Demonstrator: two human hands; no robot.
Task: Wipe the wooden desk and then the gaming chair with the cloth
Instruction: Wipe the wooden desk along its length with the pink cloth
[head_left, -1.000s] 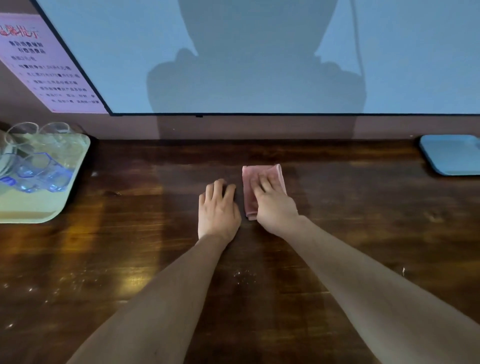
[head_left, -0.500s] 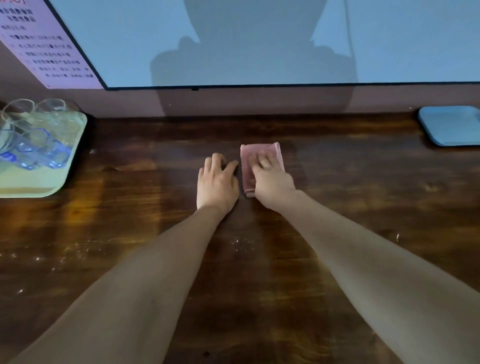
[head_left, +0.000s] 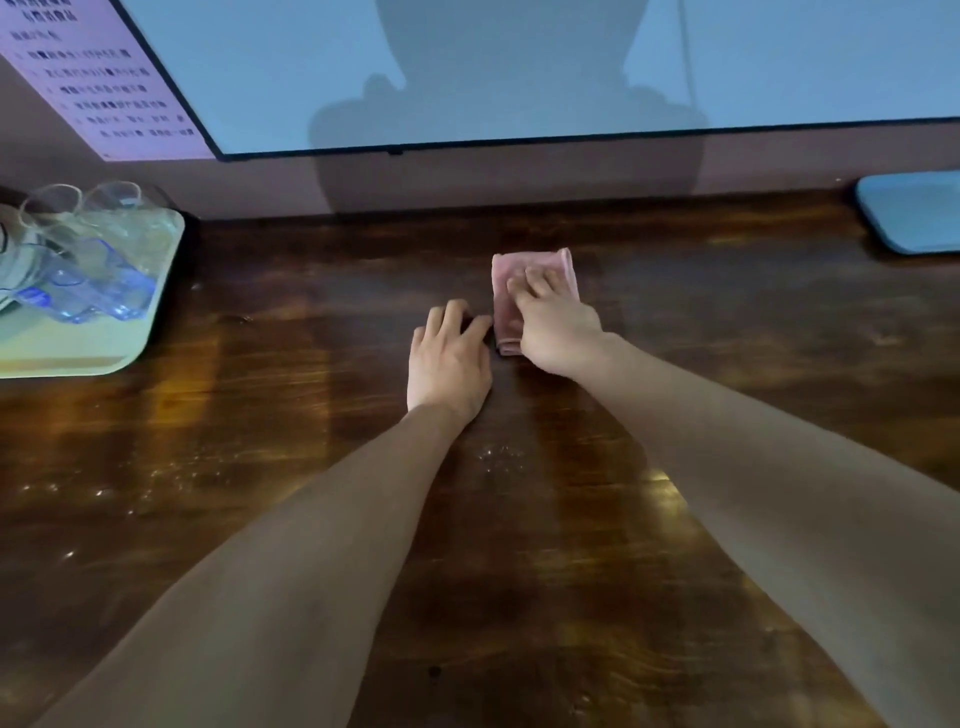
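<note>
The pink cloth is folded into a narrow strip and about half of it is buried under the right hand, so only its far end and left edge show. The pale green tray on the left runs out of view, and the clear glasses on it blur into each other, so no count from me. Same on the far right: a blue flat thing is cut off by the border and I can't tell what it is. The printed sheet at far left is too blurry to read.

The right hand lies on top of the cloth, fingers a bit bent and pressing it down onto the wooden desk, not wrapped round it. Its thumb is hidden. The left hand is flat on the wood, palm down, relaxed, holding nothing, just left of the cloth. Whether its thumb actually touches the cloth edge, I can't tell. Both forearms reach in from the near edge.

The cloth sits mid-desk, a little short of the far wall under the big screen. There's plenty of bare wood on both sides, with the tray and the blue thing well apart from the hands. Pale specks dot the wood near the forearms.
</note>
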